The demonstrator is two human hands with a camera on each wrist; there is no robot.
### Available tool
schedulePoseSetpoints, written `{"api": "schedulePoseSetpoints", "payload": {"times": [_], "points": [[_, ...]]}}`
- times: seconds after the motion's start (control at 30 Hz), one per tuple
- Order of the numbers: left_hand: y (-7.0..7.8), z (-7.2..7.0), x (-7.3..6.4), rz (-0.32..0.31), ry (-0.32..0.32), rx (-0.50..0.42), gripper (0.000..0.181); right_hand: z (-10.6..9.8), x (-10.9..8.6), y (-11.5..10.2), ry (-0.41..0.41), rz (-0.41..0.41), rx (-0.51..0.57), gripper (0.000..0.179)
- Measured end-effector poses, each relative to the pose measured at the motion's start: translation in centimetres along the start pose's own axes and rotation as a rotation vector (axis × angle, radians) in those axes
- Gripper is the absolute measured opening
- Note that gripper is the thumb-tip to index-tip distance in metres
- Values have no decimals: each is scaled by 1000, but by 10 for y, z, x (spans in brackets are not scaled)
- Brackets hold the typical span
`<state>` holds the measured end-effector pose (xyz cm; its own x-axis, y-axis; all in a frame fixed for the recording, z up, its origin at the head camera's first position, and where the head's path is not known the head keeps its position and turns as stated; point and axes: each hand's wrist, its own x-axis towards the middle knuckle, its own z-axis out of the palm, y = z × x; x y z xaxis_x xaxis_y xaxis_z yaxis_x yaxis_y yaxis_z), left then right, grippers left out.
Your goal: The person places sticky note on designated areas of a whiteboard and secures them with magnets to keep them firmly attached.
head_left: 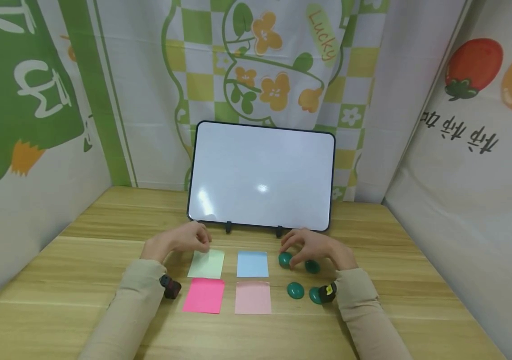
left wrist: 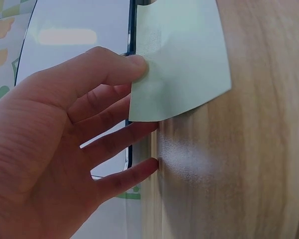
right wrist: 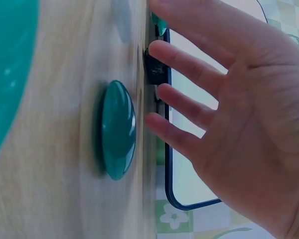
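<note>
My left hand (head_left: 188, 237) pinches the top edge of a light green sticky note (left wrist: 184, 64). Its thumb lies on the note's face; the other fingers extend behind and below, as the left wrist view shows. The note bends a little, and its lower corner casts a shadow on the wood. My right hand (head_left: 312, 246) has thumb and forefinger at opposite sides of a green domed disc (head_left: 284, 259); the exact contact is partly hidden. Beside that hand's spread other fingers lies a second glossy green disc (right wrist: 119, 130).
Blue (head_left: 252, 264), hot pink (head_left: 204, 296) and light pink (head_left: 253, 298) sticky notes lie between the hands. Two more green discs, one (head_left: 295, 290) nearer the front and one (head_left: 316, 295) beside the right wrist camera, rest on the table. A whiteboard (head_left: 262, 175) stands behind on black feet.
</note>
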<state>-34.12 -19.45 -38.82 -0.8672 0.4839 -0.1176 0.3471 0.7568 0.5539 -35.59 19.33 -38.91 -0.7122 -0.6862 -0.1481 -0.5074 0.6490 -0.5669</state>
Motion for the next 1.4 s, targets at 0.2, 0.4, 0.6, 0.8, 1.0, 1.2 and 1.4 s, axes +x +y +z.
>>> {"api": "schedulePoseSetpoints", "payload": {"times": [0.2, 0.4, 0.6, 0.8, 1.0, 1.2, 1.4], "points": [[-2, -2, -1, 1, 1, -18, 9, -2, 0, -5, 13, 20, 10, 32], [-3, -3, 0, 19, 4, -44, 9, -4, -1, -7, 25, -3, 11, 32], [-3, -4, 0, 39, 14, -62, 8, -6, 0, -9, 30, -22, -20, 32], [-2, -6, -2, 50, 30, -72, 7, -6, -1, -11, 52, -51, -41, 33], [-2, -7, 0, 55, 38, -56, 6, -7, -2, -11, 87, -54, -63, 33], [-1, -8, 1, 63, 56, -46, 5, -7, 0, -12, 107, -76, -93, 32], [-2, -6, 5, 72, 51, -49, 5, -6, 2, -12, 124, -122, -122, 34]]}}
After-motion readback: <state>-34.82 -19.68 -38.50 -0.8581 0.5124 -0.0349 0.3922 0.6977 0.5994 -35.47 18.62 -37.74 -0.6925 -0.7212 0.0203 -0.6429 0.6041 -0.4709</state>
